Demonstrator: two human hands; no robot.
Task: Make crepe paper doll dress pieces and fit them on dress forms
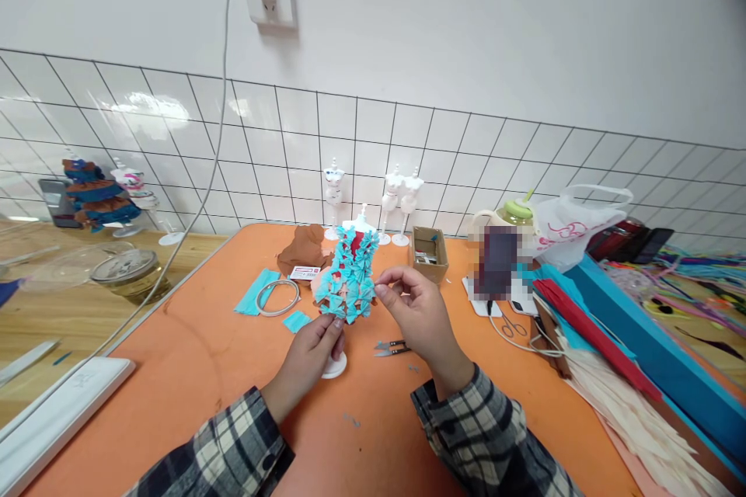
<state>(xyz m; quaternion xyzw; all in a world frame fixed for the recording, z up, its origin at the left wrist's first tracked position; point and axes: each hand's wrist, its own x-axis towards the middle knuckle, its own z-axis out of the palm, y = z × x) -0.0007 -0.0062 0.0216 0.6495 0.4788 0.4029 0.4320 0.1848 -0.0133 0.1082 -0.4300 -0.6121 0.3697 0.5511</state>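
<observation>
A miniature white dress form (364,217) stands tilted near the middle of the table, dressed in a doll dress (350,279) of turquoise ruffles with red and brown fabric showing between them. My left hand (311,349) is closed around the form's stand just under the hem, above its round white base (334,366). At the skirt's right edge my right hand (423,314) pinches thumb and forefinger together; what lies between the fingertips is too small to make out. Thread snips (392,348) lie just below that hand. Turquoise fabric (256,292) and a ring (278,298) lie to the left.
Several bare white dress forms (333,190) line the tiled wall. A cardboard box (430,252) and brown fabric (303,248) sit at the back. Scissors (514,325), a cable, and fabric strips (629,396) occupy the right. A white power strip (70,419) is at front left.
</observation>
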